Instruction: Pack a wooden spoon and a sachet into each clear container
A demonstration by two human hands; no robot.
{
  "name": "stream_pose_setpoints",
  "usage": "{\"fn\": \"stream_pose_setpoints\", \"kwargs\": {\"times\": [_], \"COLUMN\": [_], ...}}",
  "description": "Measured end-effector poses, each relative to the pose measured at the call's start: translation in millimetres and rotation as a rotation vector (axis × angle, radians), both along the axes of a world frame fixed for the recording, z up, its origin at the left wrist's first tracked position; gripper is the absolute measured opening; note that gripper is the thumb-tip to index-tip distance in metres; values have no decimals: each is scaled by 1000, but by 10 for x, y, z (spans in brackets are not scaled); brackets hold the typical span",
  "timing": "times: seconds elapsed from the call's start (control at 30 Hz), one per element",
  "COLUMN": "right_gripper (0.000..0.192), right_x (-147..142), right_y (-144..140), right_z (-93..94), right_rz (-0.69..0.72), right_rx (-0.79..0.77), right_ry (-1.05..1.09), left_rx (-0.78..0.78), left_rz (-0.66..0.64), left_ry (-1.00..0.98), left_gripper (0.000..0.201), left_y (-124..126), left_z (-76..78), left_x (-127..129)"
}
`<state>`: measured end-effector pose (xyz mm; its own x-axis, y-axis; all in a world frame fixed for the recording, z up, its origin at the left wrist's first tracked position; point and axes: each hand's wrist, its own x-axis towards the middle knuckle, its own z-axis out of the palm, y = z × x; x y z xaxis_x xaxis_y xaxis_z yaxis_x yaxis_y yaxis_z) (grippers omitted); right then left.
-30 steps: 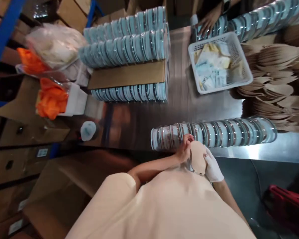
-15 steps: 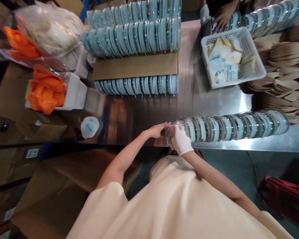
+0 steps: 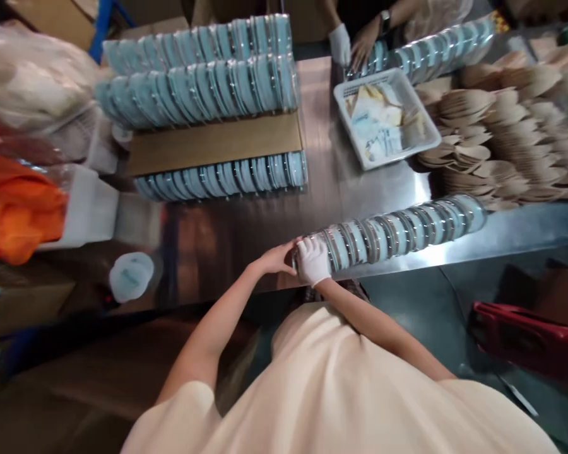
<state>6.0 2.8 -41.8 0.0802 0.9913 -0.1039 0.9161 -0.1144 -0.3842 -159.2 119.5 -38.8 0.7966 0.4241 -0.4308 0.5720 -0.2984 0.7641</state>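
1. Gloved right hand (image 3: 313, 260) curled over the near end of the row of lidded cups (image 3: 392, 230), fingers closed round the last cup there, thumb side hidden.
2. Bare left hand (image 3: 278, 257) pressed flat against that same end from the other side, fingers nearly straight and together, tips touching the end cup; holding nothing of its own, only bracing.
3. Row lying on its side along the front edge of the steel table (image 3: 246, 221), running from the hands away to the right and ending just short of the stacks of paper bowls (image 3: 502, 145).
4. Step in hand, by the look of it: seating one more cup onto the near end of the row and squeezing the line tight.
5. Next move likely calls for even pressure from both palms, so the row does not buckle or roll off the table edge just beside it.
6. Both forearms reaching forward from the body, left elbow bent and out wide, right arm shorter and closer in, wrists meeting at the row's end.
7. Further out: white basket (image 3: 388, 120) of sachets behind the row, and stacked rows of finished cups (image 3: 203, 82) on a sheet of cardboard (image 3: 213, 142) at the far left.
8. Another person's hands (image 3: 355, 44) at the far end of the table, on a second row of cups (image 3: 426, 50).
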Motion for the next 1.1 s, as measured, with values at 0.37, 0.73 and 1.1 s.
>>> {"fn": "stream_pose_setpoints", "kwargs": {"times": [0.37, 0.73, 1.1], "right_gripper": [37, 51, 10], "right_x": [1575, 4516, 5074], "right_y": [-1475, -1498, -1652], "right_z": [-156, -27, -556], "right_rz": [-576, -1180, -1095], "right_rx": [277, 346, -83], "right_ry": [688, 555, 1095], "left_rx": [332, 603, 628], "left_rz": [-119, -137, -242], "left_ry": [260, 235, 77], "left_gripper": [110, 112, 92], "left_y": [-276, -794, -897], "left_z": [305, -52, 329], "left_x": [628, 2159, 4283]}}
